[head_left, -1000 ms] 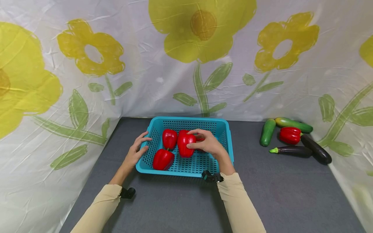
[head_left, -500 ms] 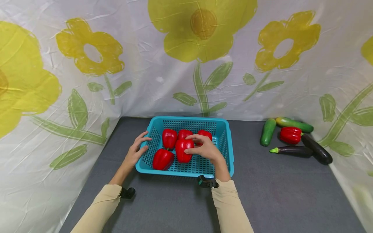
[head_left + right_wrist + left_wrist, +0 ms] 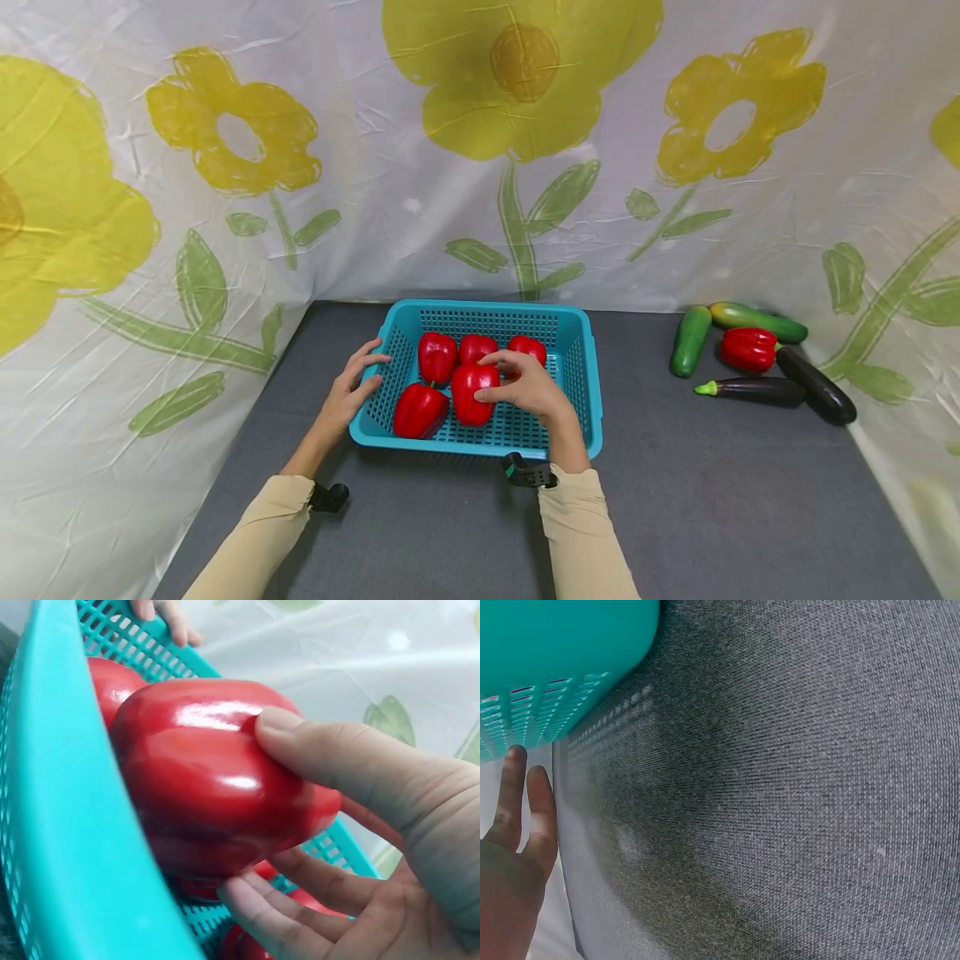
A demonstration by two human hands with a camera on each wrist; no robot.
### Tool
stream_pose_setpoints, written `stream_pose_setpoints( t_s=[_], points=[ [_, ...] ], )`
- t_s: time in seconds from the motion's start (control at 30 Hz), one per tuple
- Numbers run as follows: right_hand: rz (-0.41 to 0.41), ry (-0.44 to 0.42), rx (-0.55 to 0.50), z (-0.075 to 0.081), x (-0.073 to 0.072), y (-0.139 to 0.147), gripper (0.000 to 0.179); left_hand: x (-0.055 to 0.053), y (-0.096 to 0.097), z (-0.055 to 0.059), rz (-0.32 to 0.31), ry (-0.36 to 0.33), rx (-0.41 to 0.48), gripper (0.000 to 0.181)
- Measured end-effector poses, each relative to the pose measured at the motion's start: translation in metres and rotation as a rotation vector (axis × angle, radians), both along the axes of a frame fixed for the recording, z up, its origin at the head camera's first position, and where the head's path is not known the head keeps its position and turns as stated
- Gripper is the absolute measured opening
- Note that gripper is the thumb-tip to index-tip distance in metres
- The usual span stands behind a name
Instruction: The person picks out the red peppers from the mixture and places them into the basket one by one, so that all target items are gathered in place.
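In the head view a blue plastic basket [image 3: 472,447] stands on the grey table with several red bell peppers in it. My right hand [image 3: 525,387] pinches one red bell pepper [image 3: 472,395] between thumb and fingers, inside the basket. The right wrist view shows the thumb on top of that bell pepper [image 3: 210,772] and fingertips beneath it. Two other bell peppers lie to its left, one [image 3: 437,358] behind and one [image 3: 420,411] in front. My left hand [image 3: 351,385] rests at the basket's left rim with its fingers spread and relaxed.
To the right on the table lie a cucumber [image 3: 690,342], a yellow-green cucumber-like vegetable [image 3: 757,321], a red bell pepper [image 3: 747,348] and two eggplants, one [image 3: 761,391] with a green stem and one [image 3: 816,385] slanted. A flowered cloth [image 3: 360,208] hangs behind.
My right hand has moved the held bell pepper toward the basket's front and slightly left, bringing two bell peppers behind it into fuller view. The left hand stays at the rim.
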State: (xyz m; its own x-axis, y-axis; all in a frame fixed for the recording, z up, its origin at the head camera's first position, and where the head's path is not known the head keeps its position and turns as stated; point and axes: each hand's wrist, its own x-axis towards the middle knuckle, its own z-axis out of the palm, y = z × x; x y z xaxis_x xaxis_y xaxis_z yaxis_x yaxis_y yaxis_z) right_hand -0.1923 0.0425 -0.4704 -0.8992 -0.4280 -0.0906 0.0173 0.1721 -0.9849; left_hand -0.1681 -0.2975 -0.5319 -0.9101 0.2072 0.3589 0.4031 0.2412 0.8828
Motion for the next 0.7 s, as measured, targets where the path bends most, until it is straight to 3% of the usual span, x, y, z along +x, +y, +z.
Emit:
stream_pose_setpoints(
  t_s=[0.27, 0.47, 0.7],
  points=[
    [0.015, 0.014, 0.125, 0.0087, -0.0017, 0.0005, 0.042, 0.0008, -0.0002, 0.0003, 0.000, 0.002, 0.002, 0.031],
    [0.039, -0.005, 0.185, 0.0068, -0.0034, -0.0018, 0.039, 0.0014, 0.0007, 0.0017, 0.000, 0.012, 0.005, 0.031],
    [0.001, -0.092, 0.154, 0.0019, -0.0034, -0.0056, 0.027, 0.0002, 0.0004, -0.0007, 0.003, 0.013, -0.002, 0.031]
  ],
)
